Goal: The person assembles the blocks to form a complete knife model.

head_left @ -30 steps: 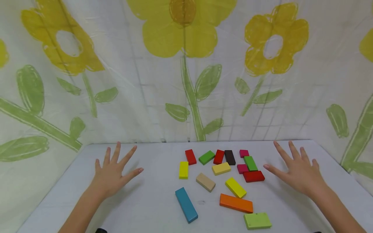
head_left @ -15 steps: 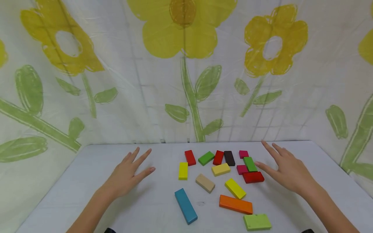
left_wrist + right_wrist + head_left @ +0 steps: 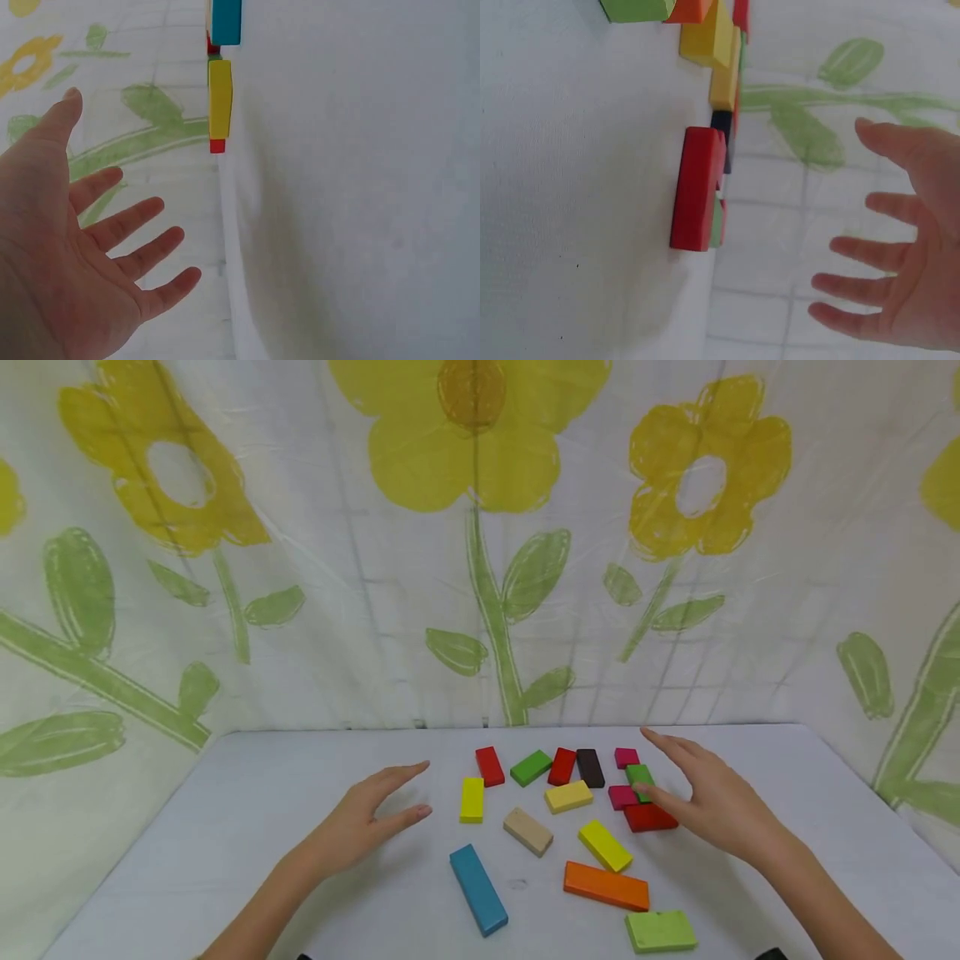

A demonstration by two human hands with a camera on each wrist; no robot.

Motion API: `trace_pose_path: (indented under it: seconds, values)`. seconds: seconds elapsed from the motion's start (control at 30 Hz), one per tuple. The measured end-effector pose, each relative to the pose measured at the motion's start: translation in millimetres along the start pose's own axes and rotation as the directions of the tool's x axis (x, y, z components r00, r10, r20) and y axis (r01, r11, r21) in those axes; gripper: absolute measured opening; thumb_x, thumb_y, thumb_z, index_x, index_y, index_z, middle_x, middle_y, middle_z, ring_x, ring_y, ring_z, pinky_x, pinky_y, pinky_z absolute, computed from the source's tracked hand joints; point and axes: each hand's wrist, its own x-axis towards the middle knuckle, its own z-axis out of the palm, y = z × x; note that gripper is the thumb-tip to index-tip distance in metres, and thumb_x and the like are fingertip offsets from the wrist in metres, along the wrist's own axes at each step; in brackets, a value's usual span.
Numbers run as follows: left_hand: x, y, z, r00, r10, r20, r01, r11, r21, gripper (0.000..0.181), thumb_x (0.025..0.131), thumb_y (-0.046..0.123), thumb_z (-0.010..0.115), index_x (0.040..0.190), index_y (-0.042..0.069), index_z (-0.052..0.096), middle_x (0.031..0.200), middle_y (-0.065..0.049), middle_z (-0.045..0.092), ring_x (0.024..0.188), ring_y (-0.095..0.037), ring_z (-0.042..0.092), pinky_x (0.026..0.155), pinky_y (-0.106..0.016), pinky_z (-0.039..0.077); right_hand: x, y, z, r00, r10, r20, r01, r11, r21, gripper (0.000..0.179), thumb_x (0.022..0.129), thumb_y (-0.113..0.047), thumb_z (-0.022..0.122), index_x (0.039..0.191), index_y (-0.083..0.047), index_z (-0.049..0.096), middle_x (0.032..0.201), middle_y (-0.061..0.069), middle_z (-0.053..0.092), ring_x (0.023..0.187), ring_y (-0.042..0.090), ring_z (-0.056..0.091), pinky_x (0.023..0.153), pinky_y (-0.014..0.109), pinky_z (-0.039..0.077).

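Observation:
My left hand (image 3: pixel 356 827) hovers over the white table, left of the blocks, its fingers extended and thumb apart. Nearest to it are a yellow block (image 3: pixel 472 800) and a long blue block (image 3: pixel 478 890). On the other side my right hand (image 3: pixel 712 802) is held above the table with fingers extended. In the head view its thumb partly covers a red block (image 3: pixel 649 817) and a green block (image 3: pixel 640 782); the right wrist view shows the hand apart from the red block (image 3: pixel 694 187). Neither hand holds anything.
Between the hands lie a tan block (image 3: pixel 528 832), an orange block (image 3: pixel 606 886), a light green block (image 3: pixel 661 932), a dark block (image 3: pixel 590 768) and several others. A white curtain (image 3: pixel 337 610) with painted flowers hangs behind the table (image 3: pixel 202 827).
Both hands have moved inward toward the blocks, the left to the right and the right to the left. Their spread fingers have drawn closer together and turned sideways. The blocks stay put.

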Motion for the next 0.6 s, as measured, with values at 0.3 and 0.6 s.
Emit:
trace_pose_path:
  seconds: [0.3, 0.6]
  values:
    - [4.7, -0.3, 20.0, 0.994, 0.077, 0.072, -0.052, 0.953, -0.298, 0.055, 0.101, 0.028, 0.073, 0.149, 0.007, 0.059, 0.14, -0.015, 0.067, 0.125, -0.034, 0.064, 0.105, -0.046, 0.054, 2.4, -7, 9, 0.987, -0.157, -0.035, 0.161, 0.964, 0.214, 0.059, 0.091, -0.023, 0.085, 0.144, -0.009, 0.062, 0.129, 0.012, 0.071, 0.107, 0.029, 0.067, 0.087, 0.045, 0.062]
    - [6.3, -1.1, 37.0, 0.958, 0.128, 0.257, 0.01, 0.88, -0.475, 0.043, 0.102, 0.018, 0.07, 0.142, 0.004, 0.065, 0.139, -0.016, 0.067, 0.127, -0.032, 0.061, 0.1, -0.019, 0.05, 2.6, -12, 25, 0.939, -0.286, 0.191, 0.155, 0.848, 0.507, 0.034, 0.093, -0.021, 0.082, 0.121, -0.005, 0.071, 0.099, 0.004, 0.068, 0.078, 0.012, 0.061, 0.069, 0.023, 0.055]
